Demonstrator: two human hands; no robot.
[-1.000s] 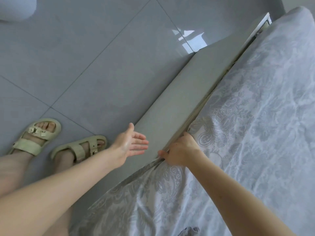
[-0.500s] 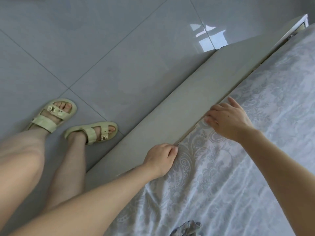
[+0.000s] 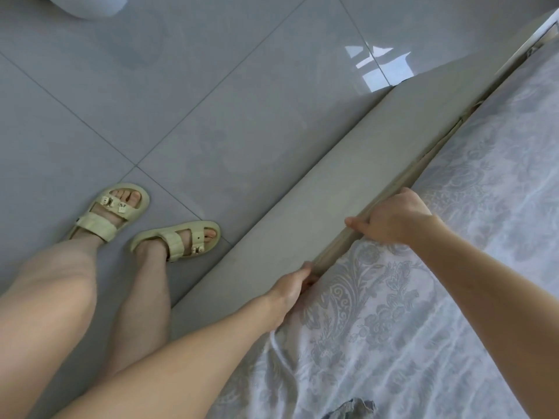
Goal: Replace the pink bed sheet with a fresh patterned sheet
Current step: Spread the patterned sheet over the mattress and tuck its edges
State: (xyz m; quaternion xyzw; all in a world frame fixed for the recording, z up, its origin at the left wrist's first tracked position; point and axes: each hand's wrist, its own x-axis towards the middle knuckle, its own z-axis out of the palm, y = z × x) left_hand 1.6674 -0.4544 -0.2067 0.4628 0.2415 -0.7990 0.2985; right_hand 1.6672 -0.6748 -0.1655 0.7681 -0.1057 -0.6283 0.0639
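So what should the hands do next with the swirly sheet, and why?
Probably push the grey-and-white patterned bed sheet deeper down the gap beside the grey padded bed frame. The left hand and right hand both reach into that gap at the sheet's edge, and the cloth near the left hand lies wrinkled.

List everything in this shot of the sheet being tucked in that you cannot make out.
Head view only:
- Left hand: its fingertips are hidden in the gap beside the bed frame.
- Right hand: its fingers curl round the edge of the sheet and are hidden under the hand itself.
- Dark cloth: cut off by the bottom edge.
- White object: cut off by the top edge.
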